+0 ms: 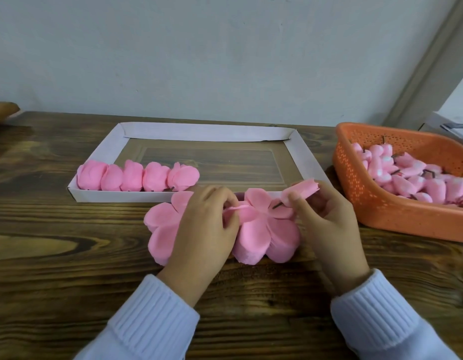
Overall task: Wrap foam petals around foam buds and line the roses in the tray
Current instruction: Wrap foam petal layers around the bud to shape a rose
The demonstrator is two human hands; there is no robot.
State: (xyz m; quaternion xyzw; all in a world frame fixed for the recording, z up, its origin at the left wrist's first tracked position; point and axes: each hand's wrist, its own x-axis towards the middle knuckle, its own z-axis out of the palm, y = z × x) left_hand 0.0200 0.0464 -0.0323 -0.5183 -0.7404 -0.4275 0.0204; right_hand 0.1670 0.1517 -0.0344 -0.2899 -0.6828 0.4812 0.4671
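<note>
On a wooden table [69, 255], just in front of a white tray [207, 131], a person in pale ribbed sleeves works over two piles of pink foam petals, a left stack [162, 224] and a right stack [264, 229]. The left hand [207, 224] lies over the gap between them, thumb and fingertips pinching the edge of a thin petal sheet [236, 207] raised slightly off the right stack. The right hand [326, 216] pinches a pink bud [303, 188] between thumb and fingers, above that stack's far edge, with its dark wire stem [277, 204] pointing down toward the petals. Likely risks: the sheets look thin and tightly packed, so the pinch could lift two at once or tear one. The stem could go through off-centre and give a lopsided rose. A loose wrap could spring open once set down. Both hands work close to the tray's near wall, so a nudge could shift the row inside. The tray holds five finished roses [137, 176], side by side and touching, along its near wall from the left corner to about halfway across. To the right, an orange perforated basket [375, 203] holds a heap of pink buds [412, 178] with dark wire stems.
</note>
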